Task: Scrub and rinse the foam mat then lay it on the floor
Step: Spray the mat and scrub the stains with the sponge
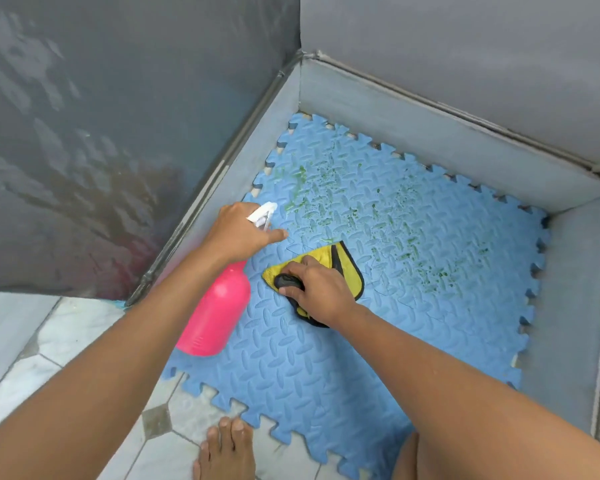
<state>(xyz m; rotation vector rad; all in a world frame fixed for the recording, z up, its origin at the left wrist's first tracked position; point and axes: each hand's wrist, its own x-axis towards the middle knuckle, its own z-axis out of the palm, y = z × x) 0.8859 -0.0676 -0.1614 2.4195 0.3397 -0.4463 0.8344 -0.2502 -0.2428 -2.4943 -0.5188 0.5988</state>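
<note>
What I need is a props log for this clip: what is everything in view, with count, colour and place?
foam mat: one, blue, on the floor in the grey corner
stains: many specks, green, far part of the mat
spray bottle: one, pink with a white nozzle, above the mat's left edge
cloth: one, yellow with black edging, on the mat
walls: two, grey, meeting behind the mat
floor tiles: several, pale with dark diamonds, near left
left hand: grips the bottle's neck
right hand: grips the cloth
foot: one, bare, bottom edge on the tiles
</note>
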